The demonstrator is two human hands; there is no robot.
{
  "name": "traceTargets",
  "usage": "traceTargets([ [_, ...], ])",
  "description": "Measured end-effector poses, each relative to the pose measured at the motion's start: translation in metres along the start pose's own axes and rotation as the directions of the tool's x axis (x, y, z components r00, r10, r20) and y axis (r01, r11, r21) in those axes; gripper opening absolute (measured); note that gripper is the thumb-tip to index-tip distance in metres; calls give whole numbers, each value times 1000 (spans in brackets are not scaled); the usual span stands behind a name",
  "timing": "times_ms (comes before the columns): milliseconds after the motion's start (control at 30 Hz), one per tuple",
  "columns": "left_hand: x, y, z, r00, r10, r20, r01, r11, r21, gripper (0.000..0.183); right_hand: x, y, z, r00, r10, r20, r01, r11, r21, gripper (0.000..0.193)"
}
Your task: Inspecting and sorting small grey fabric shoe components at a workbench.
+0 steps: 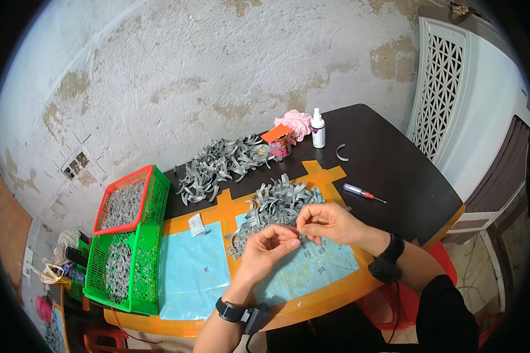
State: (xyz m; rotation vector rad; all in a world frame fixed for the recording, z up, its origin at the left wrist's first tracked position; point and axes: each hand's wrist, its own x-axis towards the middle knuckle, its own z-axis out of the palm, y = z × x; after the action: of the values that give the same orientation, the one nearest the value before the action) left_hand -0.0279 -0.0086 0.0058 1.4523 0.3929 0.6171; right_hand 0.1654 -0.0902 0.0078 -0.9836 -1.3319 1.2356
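Observation:
My left hand (267,252) and my right hand (331,223) meet over the near part of the table, thumbs and fingers pinched together. Something small and greyish shows between the fingertips, too small to name. Just beyond them is a heap of curved grey strips (280,199), with smaller grey bits (238,242) at its left edge. Below the hands, a light blue sheet (294,285) is fixed to the table with orange tape (315,305). Several tiny grey pieces (321,270) lie scattered on the sheet.
A larger pile of grey strips (218,167) lies at the back. Green (144,259) and red (148,194) baskets of grey pieces stand left. Toward the back are a tin (281,147), pink cloth (297,125), and white spray bottle (318,130); a screwdriver (359,192) lies right.

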Motion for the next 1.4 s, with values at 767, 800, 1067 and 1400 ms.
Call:
traceTargets([
  [767,0,-20,2,996,-76,53,92,715,-693,30,0,-7,9,863,-500,68,479,770,-423,17],
  [800,0,-19,2,996,-75,51,89,716,-693,30,-1,-9,11,893,-447,49,436,836,-334,16],
  [1067,-3,-13,7,999,21,-37,-36,883,-468,33,-4,-15,7,956,-288,60,292,954,-72,10],
  [1400,-3,-17,12,989,114,-97,-134,960,-245,23,-2,-6,13,985,-161,-69,166,982,92,14],
])
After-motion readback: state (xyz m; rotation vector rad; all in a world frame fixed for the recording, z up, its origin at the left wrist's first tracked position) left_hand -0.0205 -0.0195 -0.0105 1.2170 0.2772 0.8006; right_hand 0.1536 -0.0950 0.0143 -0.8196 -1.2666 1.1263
